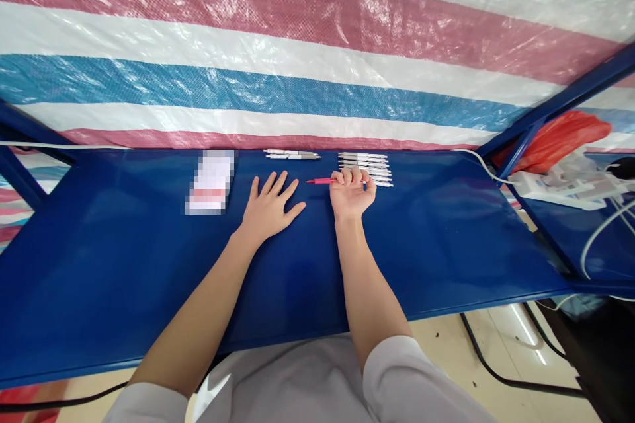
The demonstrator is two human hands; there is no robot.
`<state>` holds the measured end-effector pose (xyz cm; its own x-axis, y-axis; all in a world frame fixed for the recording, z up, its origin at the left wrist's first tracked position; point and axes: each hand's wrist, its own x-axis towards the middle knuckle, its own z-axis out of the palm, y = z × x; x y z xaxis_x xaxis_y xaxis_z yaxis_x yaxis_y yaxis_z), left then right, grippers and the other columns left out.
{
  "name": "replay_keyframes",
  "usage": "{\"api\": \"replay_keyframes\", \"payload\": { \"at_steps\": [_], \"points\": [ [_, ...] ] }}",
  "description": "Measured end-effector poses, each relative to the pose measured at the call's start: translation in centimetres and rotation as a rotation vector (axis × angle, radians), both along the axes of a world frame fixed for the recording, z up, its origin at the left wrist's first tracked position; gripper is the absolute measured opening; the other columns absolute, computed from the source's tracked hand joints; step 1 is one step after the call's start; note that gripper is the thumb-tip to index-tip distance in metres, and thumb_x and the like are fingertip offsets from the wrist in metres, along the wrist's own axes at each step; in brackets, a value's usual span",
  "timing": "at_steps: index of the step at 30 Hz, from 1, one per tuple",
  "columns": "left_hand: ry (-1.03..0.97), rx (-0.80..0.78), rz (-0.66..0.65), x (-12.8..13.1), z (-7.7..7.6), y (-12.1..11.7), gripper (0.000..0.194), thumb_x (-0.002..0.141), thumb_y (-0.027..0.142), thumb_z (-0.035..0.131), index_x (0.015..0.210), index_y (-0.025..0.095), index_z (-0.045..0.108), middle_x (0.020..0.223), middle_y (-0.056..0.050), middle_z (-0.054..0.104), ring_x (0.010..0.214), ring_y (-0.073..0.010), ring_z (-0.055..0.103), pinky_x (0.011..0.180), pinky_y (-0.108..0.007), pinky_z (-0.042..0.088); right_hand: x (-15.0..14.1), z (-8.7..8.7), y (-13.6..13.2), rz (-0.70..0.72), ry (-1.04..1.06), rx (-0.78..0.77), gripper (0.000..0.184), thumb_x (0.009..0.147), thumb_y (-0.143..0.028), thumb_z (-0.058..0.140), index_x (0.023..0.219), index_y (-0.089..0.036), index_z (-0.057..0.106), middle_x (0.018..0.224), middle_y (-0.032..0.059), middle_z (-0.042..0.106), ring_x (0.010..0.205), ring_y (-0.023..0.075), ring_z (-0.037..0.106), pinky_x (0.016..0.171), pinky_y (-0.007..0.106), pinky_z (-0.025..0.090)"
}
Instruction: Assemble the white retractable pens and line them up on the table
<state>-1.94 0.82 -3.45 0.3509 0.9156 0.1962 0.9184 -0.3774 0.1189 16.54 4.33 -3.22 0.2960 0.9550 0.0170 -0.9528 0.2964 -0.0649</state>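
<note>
In the middle of the frame our right hand (353, 197) is curled around the pink pen (321, 181) and our left hand (270, 203) is spread, holding nothing, so if we move too fast, we could bump the white pens (364, 159) crooked.

The surface (124, 264) is deep blue; beyond its far edge a sheet (297, 53) bears broad red, white and blue stripes; the single pen (320, 180) is bright pink; the grouped pens (292, 155) near the far edge are white and grey; the bag (563, 139) past the right edge is orange-red; the shirt (297, 383) is grey.
</note>
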Motion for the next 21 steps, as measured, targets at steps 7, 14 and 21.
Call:
{"api": "replay_keyframes", "payload": {
  "at_steps": [7,14,21],
  "points": [
    [-0.006,-0.013,-0.002,0.09,0.06,0.04,0.06,0.095,0.056,0.038,0.145,0.024,0.045,0.156,-0.009,0.035,0.145,-0.0324,0.029,0.118,-0.058,0.014,0.32,-0.01,0.03,-0.033,-0.043,0.01,0.012,0.078,-0.022,0.045,0.07,-0.024,0.036,0.058,-0.0078,0.024,0.049,0.0112,0.025,0.05,0.027,0.031],
    [0.003,-0.036,0.008,0.14,0.28,0.03,0.06,0.095,0.057,0.037,0.146,0.026,0.044,0.156,-0.008,0.034,0.145,-0.0319,0.029,0.118,-0.056,0.013,0.46,-0.11,-0.12,-0.01,0.012,0.043,0.01,0.082,-0.027,0.046,0.073,-0.024,0.041,0.058,-0.0081,0.027,0.049,0.0109,0.026,0.05,0.027,0.031],
    [0.014,-0.05,0.008,0.19,0.48,-0.04,0.061,0.095,0.057,0.036,0.146,0.024,0.044,0.157,-0.009,0.033,0.145,-0.032,0.028,0.118,-0.057,0.013,0.43,-0.18,-0.03,0.011,0.065,0.066,0.011,0.082,-0.029,0.047,0.073,-0.024,0.042,0.056,-0.0084,0.027,0.049,0.0111,0.027,0.05,0.027,0.03]
  ]
}}
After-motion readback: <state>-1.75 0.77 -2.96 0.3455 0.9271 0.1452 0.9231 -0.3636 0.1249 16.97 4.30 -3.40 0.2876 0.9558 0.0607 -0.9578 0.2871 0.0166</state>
